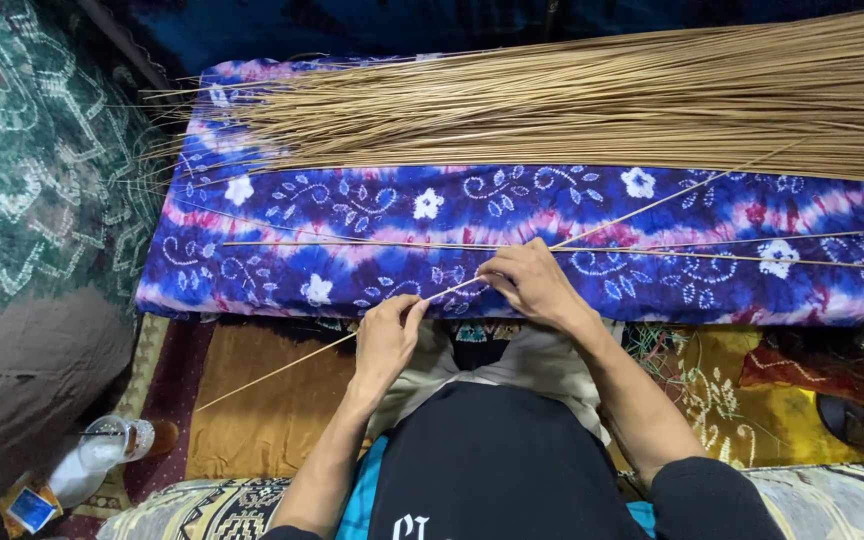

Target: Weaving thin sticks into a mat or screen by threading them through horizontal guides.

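Thin tan stick (432, 297), pinched at mid-length by both hands: left hand (387, 335) closed on it below, right hand (532, 285) gripping higher, at the cushion's (252, 270) near edge. It looks light, springy, snappable; best held near the middle. Beyond, loose sticks (372, 243), then a bundle (592, 105) along the far edge.
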